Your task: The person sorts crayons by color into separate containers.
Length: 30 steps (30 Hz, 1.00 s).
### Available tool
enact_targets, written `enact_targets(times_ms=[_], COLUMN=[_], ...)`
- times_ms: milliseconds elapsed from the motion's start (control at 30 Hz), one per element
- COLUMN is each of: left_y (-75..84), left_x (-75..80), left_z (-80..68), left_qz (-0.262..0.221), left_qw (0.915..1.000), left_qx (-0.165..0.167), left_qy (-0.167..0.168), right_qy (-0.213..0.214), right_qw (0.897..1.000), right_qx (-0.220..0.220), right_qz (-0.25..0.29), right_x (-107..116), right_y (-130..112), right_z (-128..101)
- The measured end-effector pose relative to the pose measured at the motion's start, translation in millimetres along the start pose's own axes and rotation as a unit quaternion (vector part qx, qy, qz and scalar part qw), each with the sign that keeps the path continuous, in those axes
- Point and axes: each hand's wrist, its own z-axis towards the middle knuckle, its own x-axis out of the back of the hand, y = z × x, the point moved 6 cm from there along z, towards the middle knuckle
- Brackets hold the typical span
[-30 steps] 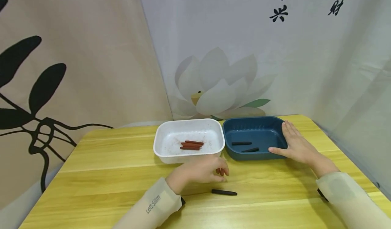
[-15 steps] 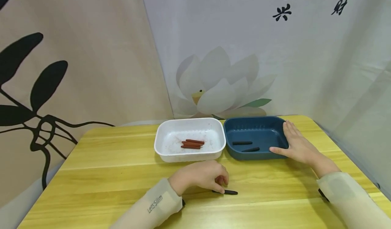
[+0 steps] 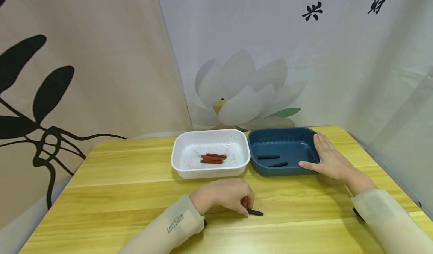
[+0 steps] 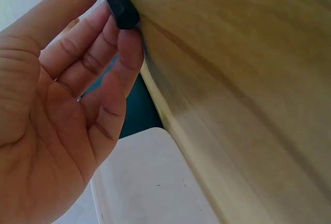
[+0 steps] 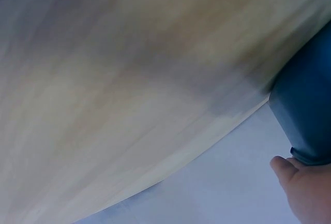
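A black stick (image 3: 255, 212) lies on the yellow wooden table (image 3: 128, 186) near its front. My left hand (image 3: 244, 205) curls over its left end, fingertips (image 4: 123, 38) pinching the black stick (image 4: 120, 9). My right hand (image 3: 326, 158) lies flat with straight fingers against the right side of the blue tray (image 3: 306, 133), which holds two black sticks (image 3: 268, 157). Beside it on the left, the white tray (image 3: 177, 152) holds several red-brown sticks (image 3: 213, 158). The right wrist view shows the blue tray's wall (image 5: 305, 110) and a fingertip (image 5: 284, 168).
Printed cloth backdrops hang close behind the table, one with black leaves on the left, one with a lotus flower behind the trays. The table's right edge lies just past my right forearm.
My left hand has come down and toward me from in front of the white tray onto the loose black stick and taken hold of its end. My right hand has stayed put.
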Motion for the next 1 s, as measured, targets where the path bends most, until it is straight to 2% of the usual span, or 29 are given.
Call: enact_targets(times_ms=[300, 800, 1000], left_y=[1.4, 6.0, 5.0], left_x=[-1.2, 8.7, 18.7], left_z=[2.7, 6.4, 8.2], left_qz=[-0.009, -0.021, 0.010], left_qw=[0.9999, 0.9996, 0.9998], left_qx=[-0.003, -0.018, -0.014], left_qy=[-0.014, -0.003, 0.006], right_qy=[0.002, 0.002, 0.004], right_qw=[1.000, 1.000, 1.000], right_qx=[0.002, 0.007, 0.009], right_qz=[-0.002, 0.007, 0.004], right_x=[1, 0, 0], right_y=[-1, -2, -1], right_z=[-1, -1, -2])
